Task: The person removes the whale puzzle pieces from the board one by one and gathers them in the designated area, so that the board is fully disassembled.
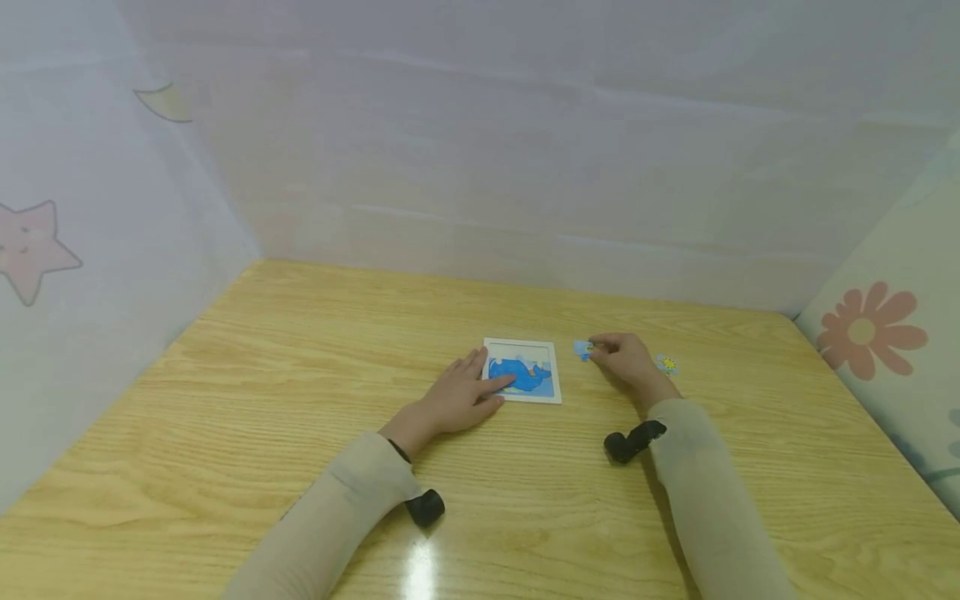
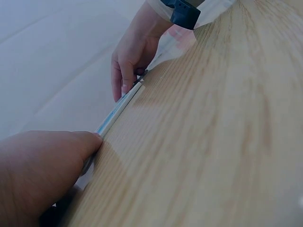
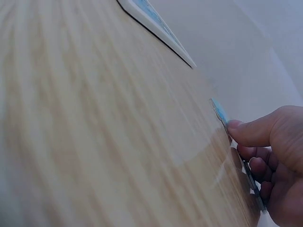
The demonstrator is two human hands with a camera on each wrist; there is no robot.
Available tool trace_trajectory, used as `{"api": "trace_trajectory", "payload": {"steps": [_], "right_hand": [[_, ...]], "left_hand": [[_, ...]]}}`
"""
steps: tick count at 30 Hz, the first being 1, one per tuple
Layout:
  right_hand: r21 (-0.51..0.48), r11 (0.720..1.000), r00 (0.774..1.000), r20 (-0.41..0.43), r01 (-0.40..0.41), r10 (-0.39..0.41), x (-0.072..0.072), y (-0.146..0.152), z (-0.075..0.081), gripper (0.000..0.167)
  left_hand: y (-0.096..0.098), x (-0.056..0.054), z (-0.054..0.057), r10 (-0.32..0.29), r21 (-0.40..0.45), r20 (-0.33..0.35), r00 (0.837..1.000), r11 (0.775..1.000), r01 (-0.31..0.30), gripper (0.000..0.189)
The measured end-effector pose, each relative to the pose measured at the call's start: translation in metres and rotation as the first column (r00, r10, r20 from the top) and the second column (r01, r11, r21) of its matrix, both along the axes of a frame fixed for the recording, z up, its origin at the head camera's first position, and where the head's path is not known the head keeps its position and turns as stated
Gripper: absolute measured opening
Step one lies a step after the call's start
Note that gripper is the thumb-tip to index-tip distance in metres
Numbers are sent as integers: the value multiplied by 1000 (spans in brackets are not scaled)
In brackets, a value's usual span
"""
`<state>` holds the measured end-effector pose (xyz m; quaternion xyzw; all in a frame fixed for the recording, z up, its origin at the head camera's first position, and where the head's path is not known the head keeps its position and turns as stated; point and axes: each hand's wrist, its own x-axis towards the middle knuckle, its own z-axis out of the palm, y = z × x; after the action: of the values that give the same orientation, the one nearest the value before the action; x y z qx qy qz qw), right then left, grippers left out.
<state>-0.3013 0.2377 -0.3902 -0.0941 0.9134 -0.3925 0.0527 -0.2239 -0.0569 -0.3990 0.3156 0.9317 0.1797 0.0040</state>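
A white-framed jigsaw puzzle (image 1: 557,383) with a blue whale picture lies on the table; the upper part of its tray shows pale, without picture. My left hand (image 1: 461,396) rests over its left side with fingers extended, one fingertip on the whale. To the right of the frame, my right hand (image 1: 626,358) pinches a light-blue puzzle piece (image 1: 582,348) at its right edge. In the right wrist view the thumb presses on that puzzle piece (image 3: 218,111), close over the tabletop; the other fingers curl beneath the hand.
Another puzzle piece (image 1: 667,363) with a yellow sun lies right of my right hand. The wooden table (image 1: 315,350) meets a pale cloth backdrop (image 1: 525,167) at the back and both sides. Black wrist cameras sit on both forearms.
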Motion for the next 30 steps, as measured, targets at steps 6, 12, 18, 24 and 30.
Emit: {"api": "trace_trajectory", "payload": {"steps": [6,12,18,24,30], "right_hand": [[-12,1000,1000,15,9,-9,-2,1,-3,37],[-42,998,999,37,36,-34,-1,0,-1,37],[-70,996,997,68,50,-45,3,-1,4,36],[-122,991,997,59,55,-48,6,-1,9,36],[-211,977,999,-37,-15,7,12,-11,20,39]], "left_hand": [[0,0,-1,1,-2,-3,1000,1000,-1,42],[1,1,-1,6,-16,2,1000,1000,-6,42],[1,1,0,1,-11,7,1000,1000,-1,42],[1,1,-1,-3,4,6,1000,1000,3,42],[0,-1,-3,4,-2,-4,1000,1000,-4,42]]}}
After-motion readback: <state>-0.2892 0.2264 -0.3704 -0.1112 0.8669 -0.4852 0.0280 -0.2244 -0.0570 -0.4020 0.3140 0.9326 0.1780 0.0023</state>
